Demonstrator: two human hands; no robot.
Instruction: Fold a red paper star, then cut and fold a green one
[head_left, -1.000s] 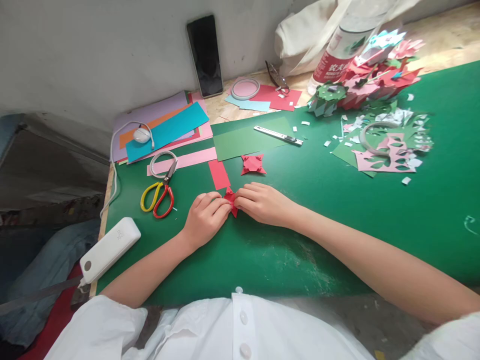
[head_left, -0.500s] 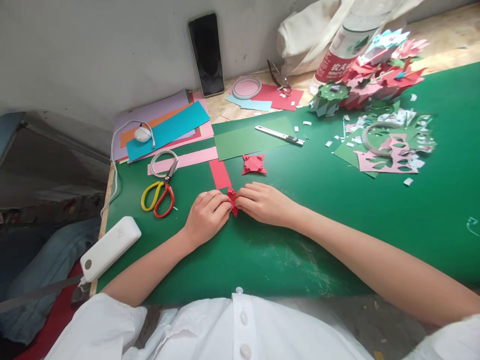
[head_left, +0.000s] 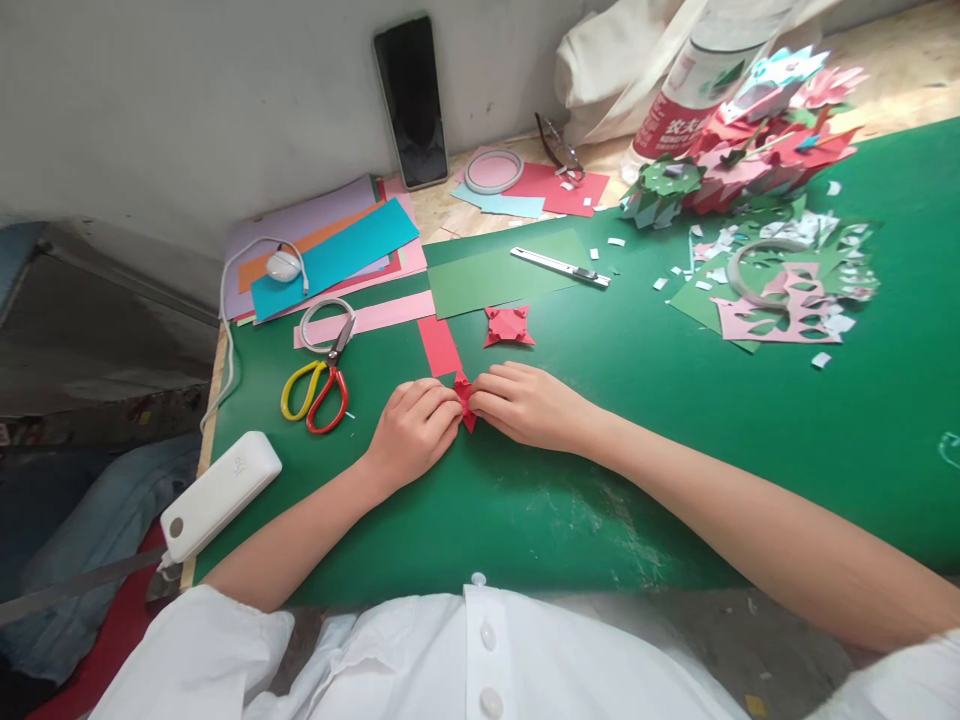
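Between my hands, on the green table mat, is a folded red paper piece with pointed tips showing above and below my fingers. My left hand closes on its left side, and my right hand pinches its right side. My fingers cover most of its middle. A second red folded paper, with curled corners, lies just beyond my right hand. Above my left hand lies a flat red paper strip. Scissors with one yellow and one red handle rest to the left.
A utility knife lies on green paper. Coloured sheets, a tape roll and a white power bank are on the left. At the right stand a bottle, paper flowers and paper scraps.
Both hands keep their hold on the red folded paper with almost no movement. The camera view has shifted very slightly.
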